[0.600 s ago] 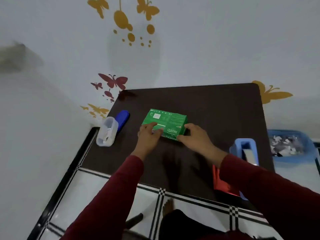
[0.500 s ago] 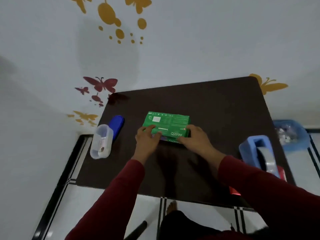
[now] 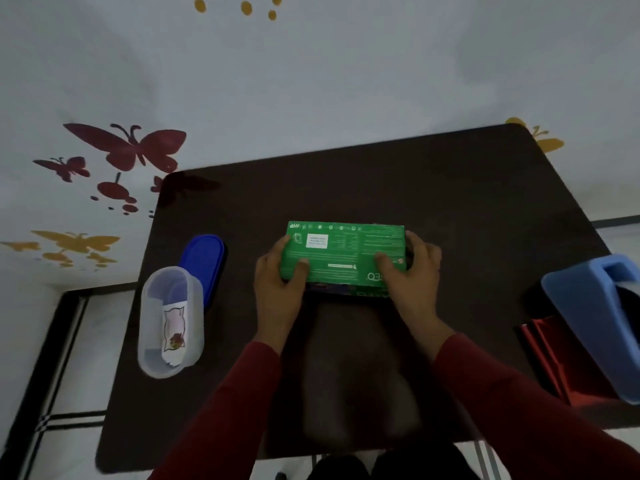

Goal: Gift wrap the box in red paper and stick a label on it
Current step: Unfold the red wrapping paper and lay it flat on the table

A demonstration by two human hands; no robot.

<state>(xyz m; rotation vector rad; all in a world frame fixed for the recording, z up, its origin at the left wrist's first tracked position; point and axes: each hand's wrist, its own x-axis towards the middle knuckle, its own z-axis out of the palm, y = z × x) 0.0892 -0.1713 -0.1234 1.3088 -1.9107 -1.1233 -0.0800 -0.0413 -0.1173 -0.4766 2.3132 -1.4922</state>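
Note:
A green printed box [image 3: 346, 251] lies flat in the middle of the dark table [image 3: 450, 202]. My left hand [image 3: 277, 285] grips its left end, thumb on the top face. My right hand [image 3: 414, 275] grips the right end the same way, fingers curled round the side. Folded red wrapping paper [image 3: 554, 362] lies at the table's right edge, partly under a blue tape dispenser [image 3: 595, 317]. A clear plastic tub [image 3: 171, 320] at the left holds paper labels [image 3: 175, 332].
The tub's blue lid [image 3: 204, 261] lies just behind the tub. The table stands against a white wall with butterfly stickers [image 3: 128, 147]. Tiled floor with black lines [image 3: 52, 375] shows at the left and below the table's near edge.
The camera has tilted down and come closer. Both hands have shifted outward to the box's ends, and the box now sits squarer to me.

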